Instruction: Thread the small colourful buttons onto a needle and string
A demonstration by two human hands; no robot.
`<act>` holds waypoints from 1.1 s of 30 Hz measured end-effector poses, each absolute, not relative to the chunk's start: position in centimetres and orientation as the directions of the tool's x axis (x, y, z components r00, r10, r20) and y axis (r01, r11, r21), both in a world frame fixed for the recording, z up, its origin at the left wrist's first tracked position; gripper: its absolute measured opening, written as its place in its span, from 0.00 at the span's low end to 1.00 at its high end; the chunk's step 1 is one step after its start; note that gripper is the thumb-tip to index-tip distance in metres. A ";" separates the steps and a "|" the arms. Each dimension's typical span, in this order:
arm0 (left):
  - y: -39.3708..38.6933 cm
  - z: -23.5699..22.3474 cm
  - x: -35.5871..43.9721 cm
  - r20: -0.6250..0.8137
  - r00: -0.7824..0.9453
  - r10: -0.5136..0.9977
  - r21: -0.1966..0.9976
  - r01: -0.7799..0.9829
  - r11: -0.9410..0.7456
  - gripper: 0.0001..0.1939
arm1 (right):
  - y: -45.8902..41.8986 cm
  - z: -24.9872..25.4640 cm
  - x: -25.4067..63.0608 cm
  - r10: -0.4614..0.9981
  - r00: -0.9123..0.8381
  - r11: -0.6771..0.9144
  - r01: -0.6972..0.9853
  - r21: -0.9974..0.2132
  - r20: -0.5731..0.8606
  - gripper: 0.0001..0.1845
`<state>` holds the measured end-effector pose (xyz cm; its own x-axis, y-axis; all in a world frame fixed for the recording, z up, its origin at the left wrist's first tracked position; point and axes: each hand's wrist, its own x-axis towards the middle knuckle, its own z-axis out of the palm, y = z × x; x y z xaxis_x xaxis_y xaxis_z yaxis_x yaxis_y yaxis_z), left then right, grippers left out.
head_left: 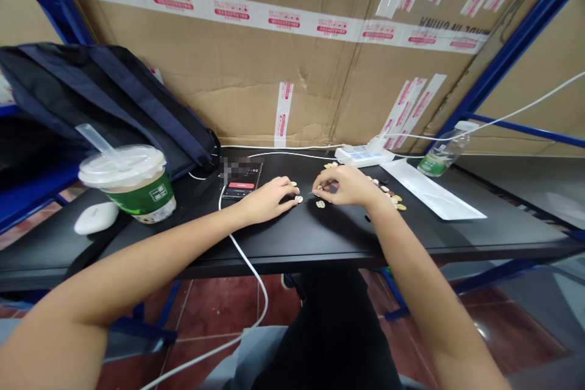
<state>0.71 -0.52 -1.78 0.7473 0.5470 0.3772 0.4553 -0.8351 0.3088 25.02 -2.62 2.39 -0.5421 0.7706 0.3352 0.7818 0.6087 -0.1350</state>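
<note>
My left hand (269, 196) lies on the black table (320, 237), fingers curled down, fingertips next to a small pale piece (298, 198). My right hand (345, 186) hovers just right of it, thumb and fingers pinched together on something too small to name. Another small pale piece (320, 203) lies under the right hand. Several more small beige and dark pieces (390, 195) are scattered behind the right wrist, and a few (329, 165) lie near the power strip.
A phone (241, 181) with a white cable lies left of my hands. A lidded green drink cup (132, 183), white mouse (95, 217) and dark bag (114, 97) are at left. Power strip (363, 155), plastic bottle (445, 151) and white packet (432, 189) are at right. Cardboard wall behind.
</note>
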 end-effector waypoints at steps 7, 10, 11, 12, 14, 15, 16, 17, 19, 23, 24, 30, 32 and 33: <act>-0.4 -1.8 0.8 0.371 0.749 0.548 0.364 0.426 -0.828 0.08 | -2.6 2.1 23.9 0.723 -0.621 0.672 0.734 -0.099 0.302 0.07; -0.5 -1.8 0.9 0.363 0.723 0.587 0.406 0.444 -0.799 0.08 | -2.4 1.9 23.7 0.710 -0.640 0.689 0.718 -0.099 0.294 0.07; -0.5 -1.8 0.9 0.363 0.716 0.597 0.418 0.447 -0.790 0.09 | -2.4 1.8 23.7 0.705 -0.643 0.694 0.713 -0.102 0.299 0.07; -0.5 -1.8 0.9 0.364 0.711 0.602 0.427 0.447 -0.786 0.09 | -2.3 1.8 23.7 0.702 -0.644 0.697 0.709 -0.105 0.304 0.07; -0.5 -1.9 0.9 0.368 0.708 0.603 0.438 0.440 -0.784 0.10 | -2.3 1.7 23.7 0.700 -0.645 0.699 0.707 -0.110 0.308 0.07; -0.4 -2.0 0.9 0.368 0.706 0.605 0.443 0.439 -0.782 0.10 | -2.2 1.7 23.7 0.702 -0.644 0.698 0.708 -0.111 0.305 0.07; -0.4 -2.0 0.9 0.365 0.703 0.610 0.450 0.440 -0.777 0.11 | -2.2 1.7 23.7 0.704 -0.644 0.696 0.710 -0.110 0.300 0.07; -0.3 -2.0 0.9 0.359 0.701 0.617 0.457 0.444 -0.771 0.11 | -2.2 1.7 23.7 0.705 -0.645 0.695 0.711 -0.108 0.295 0.07; -0.2 -2.0 0.9 0.348 0.703 0.620 0.459 0.449 -0.766 0.10 | -2.2 1.6 23.6 0.703 -0.649 0.697 0.711 -0.097 0.291 0.07; -0.1 -1.7 0.8 0.326 0.753 0.572 0.426 0.423 -0.800 0.07 | -2.3 1.6 23.4 0.693 -0.653 0.699 0.712 -0.066 0.306 0.07; -0.1 -1.6 0.8 0.319 0.764 0.561 0.416 0.419 -0.807 0.07 | -2.4 1.6 23.4 0.693 -0.652 0.698 0.714 -0.058 0.308 0.07; -0.3 -1.5 0.6 0.333 0.721 0.607 0.348 0.505 -0.790 0.08 | -2.2 1.5 23.8 0.687 -0.625 0.665 0.746 0.024 0.371 0.08; -0.3 -1.5 0.5 0.352 0.689 0.634 0.342 0.535 -0.772 0.08 | -2.1 1.5 24.1 0.692 -0.604 0.648 0.761 0.030 0.395 0.09; -0.3 -1.5 0.5 0.354 0.679 0.643 0.340 0.547 -0.765 0.08 | -2.1 1.5 24.3 0.695 -0.594 0.641 0.767 0.023 0.404 0.09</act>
